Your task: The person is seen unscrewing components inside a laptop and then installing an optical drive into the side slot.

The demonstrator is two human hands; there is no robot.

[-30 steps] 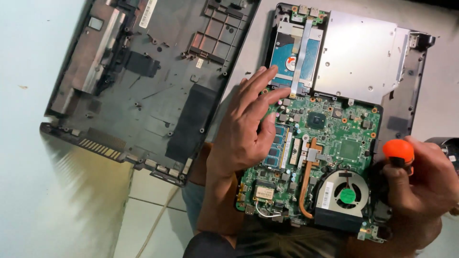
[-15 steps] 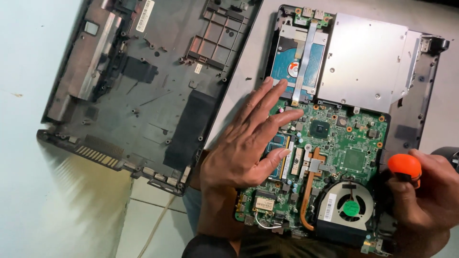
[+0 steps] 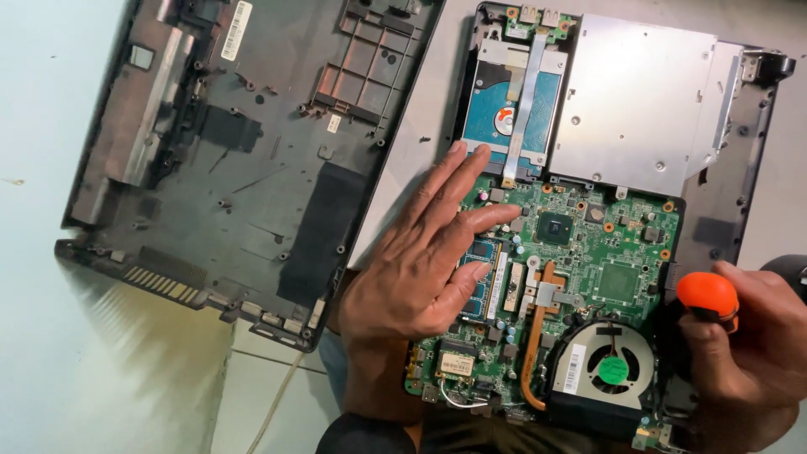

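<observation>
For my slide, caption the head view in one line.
Left hand flat on an opened laptop's green motherboard, right hand gripping an orange-handled screwdriver, removed bottom cover alongside.

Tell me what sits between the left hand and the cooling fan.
In the head view, a bent copper pipe runs across the green board between the left hand and the fan.

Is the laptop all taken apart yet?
Partly. The black bottom cover is off and lies beside the laptop. The left hand presses on the green board, and the right hand grips an orange-handled screwdriver. The board, fan and silver drive are still in place.
</observation>
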